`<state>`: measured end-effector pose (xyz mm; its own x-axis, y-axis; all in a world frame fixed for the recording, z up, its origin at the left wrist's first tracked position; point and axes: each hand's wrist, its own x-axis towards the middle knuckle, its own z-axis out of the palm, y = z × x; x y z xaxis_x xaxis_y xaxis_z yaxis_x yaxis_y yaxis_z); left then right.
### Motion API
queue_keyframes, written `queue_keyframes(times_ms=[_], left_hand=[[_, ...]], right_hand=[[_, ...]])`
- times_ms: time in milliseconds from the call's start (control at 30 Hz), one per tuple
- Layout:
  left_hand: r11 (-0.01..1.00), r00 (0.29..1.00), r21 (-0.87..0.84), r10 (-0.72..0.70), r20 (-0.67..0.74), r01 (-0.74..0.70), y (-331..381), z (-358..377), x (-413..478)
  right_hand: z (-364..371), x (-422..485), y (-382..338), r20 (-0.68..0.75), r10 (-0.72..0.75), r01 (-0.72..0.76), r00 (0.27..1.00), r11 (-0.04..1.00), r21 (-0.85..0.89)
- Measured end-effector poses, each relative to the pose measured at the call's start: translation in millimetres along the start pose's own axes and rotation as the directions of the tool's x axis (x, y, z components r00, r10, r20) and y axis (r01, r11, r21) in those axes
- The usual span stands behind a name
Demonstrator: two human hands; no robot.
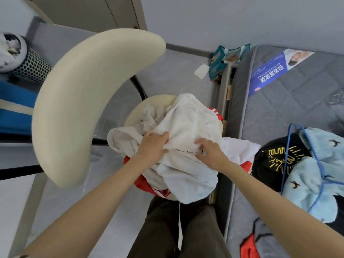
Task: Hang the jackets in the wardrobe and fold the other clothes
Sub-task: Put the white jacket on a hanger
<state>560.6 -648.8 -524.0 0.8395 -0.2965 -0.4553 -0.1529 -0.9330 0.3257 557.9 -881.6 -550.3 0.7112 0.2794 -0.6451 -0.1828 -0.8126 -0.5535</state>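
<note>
Left hand (152,147) and right hand (211,152) pinch a crumpled white garment (188,123) heaped on the chair (83,90), beside a grey mattress (290,110).

- Chair seat (137,108): cream, round. Carries a loose heap of clothes. White garment (188,123) on top; red garment (147,184) with white stripes under it, showing at the near and far edges of the heap.
- Mattress (279,112): grey, quilted, right of the chair. Blue printed label (268,73) lies at the far end. Black garment (273,159) with yellow print lies near the edge, a light blue fleece garment (320,175) on a blue hanger (289,146) just beside it. A red piece (248,247) lies at the near edge.
- Floor (167,71): grey. Teal packets (221,61) by the mattress corner; white paper slip (201,71) just beside them.
</note>
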Motion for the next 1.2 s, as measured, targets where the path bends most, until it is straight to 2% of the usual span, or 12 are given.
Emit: queue_keyframes(times_ms=[67,200,333,500,633,767,833,1000,1200], left_hand=[[0.996,1.000,-0.088,0.012,0.012,-0.011,1.5,-11.8,-9.4],[0.990,0.998,-0.133,0.055,-0.010,-0.056,8.8,-33.7,-24.7],[0.985,0.988,-0.172,0.000,-0.154,-0.027,16.2,-61.0,-39.4],[0.997,0.933,-0.076,-0.010,-0.359,-0.018,32.3,-95.8,-70.7],[1.000,0.855,-0.024,0.003,-0.519,-0.018,50.7,-121.7,-107.3],[0.997,0.732,0.058,0.074,-0.677,-0.048,63.9,-139.2,-157.2],[0.998,0.686,0.066,0.060,-0.725,-0.017,67.3,-141.4,-186.5],[0.991,0.574,-0.028,-0.100,-0.813,0.132,72.0,-135.6,-265.2],[0.961,0.447,-0.149,-0.243,-0.861,0.234,74.2,-137.1,-364.7]], right_hand=[[7.1,-1.2,-4.5,-0.026,-0.007,0.002,1.000,0.985,-0.173],[17.4,-10.0,-24.0,-0.156,-0.032,-0.019,0.987,0.949,-0.316],[3.3,-31.8,-38.1,-0.353,-0.062,-0.028,0.934,0.969,-0.246],[-38.0,-72.7,-52.5,-0.572,-0.122,-0.058,0.811,0.956,-0.287],[-56.1,-111.0,-67.8,-0.651,-0.133,-0.114,0.748,0.939,-0.323],[-60.8,-149.6,-80.6,-0.680,-0.010,-0.077,0.733,0.992,-0.097],[-59.6,-166.5,-87.9,-0.672,-0.012,-0.047,0.740,0.996,-0.070],[-50.1,-213.2,-112.2,-0.715,-0.094,0.100,0.693,0.994,-0.034],[-38.9,-289.2,-156.3,-0.696,-0.197,0.313,0.690,0.949,0.042]])
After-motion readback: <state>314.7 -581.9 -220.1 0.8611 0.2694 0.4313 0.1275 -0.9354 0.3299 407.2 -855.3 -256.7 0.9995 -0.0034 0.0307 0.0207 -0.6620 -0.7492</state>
